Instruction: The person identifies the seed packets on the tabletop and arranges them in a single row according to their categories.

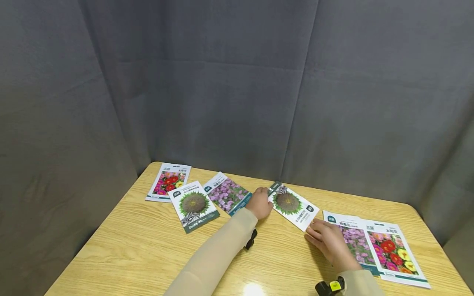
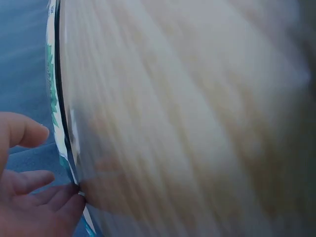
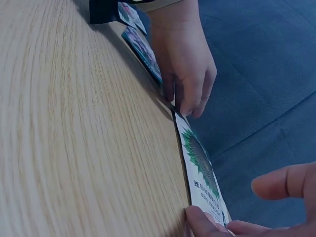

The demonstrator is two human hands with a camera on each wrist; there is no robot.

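A sunflower seed packet [image 1: 288,204] lies slanted on the wooden table between both hands, its white end toward the right. At its dark far-left end, the left hand [image 1: 261,203] reaches down with its fingertips right at the packet's edge. In the left wrist view, that hand's thumb [image 2: 30,134] stands apart from its fingers. The right hand [image 1: 329,242] touches the packet's white end with its fingertips. Its thumb [image 3: 281,183] is spread away in the right wrist view. Left of the left hand lies a purple-flower packet [image 1: 226,193].
A second sunflower packet [image 1: 194,205] and a red-and-yellow flower packet [image 1: 169,182] lie at the left of the table [image 1: 140,246]. To the right, another purple-flower packet [image 1: 355,242] is partly overlapped by another red-and-yellow flower packet [image 1: 397,253]. Grey curtains [image 1: 229,102] hang behind.
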